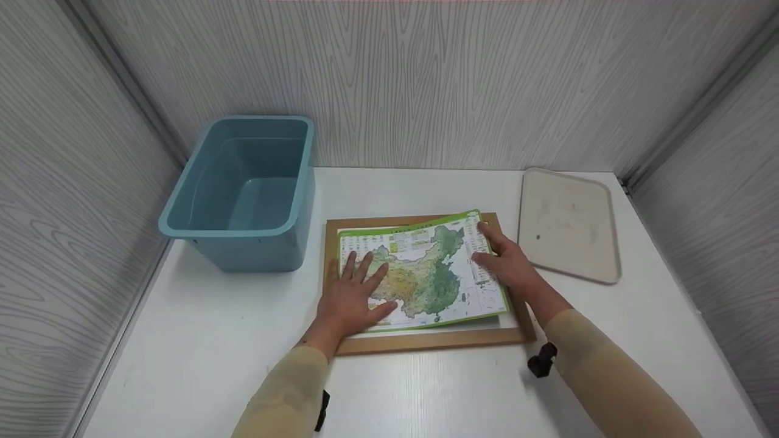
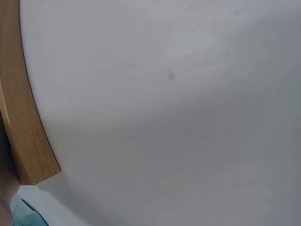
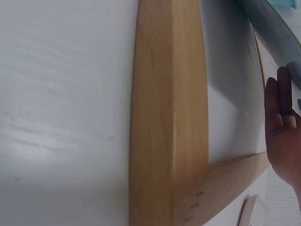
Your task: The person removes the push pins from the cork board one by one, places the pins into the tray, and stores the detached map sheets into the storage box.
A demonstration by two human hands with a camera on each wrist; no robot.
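Head view: left hand (image 1: pixel 356 298) lies flat, fingers spread, on a printed map (image 1: pixel 423 274) inside a wooden frame (image 1: pixel 426 340) mid-bench; right hand (image 1: pixel 505 261) presses flat on its right edge. Uneven pressure could buckle the sheet's raised far edge.

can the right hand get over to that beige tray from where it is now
Probably yes. The right hand rests on the map's right edge, and the beige tray lies just beside it with only bare table between.
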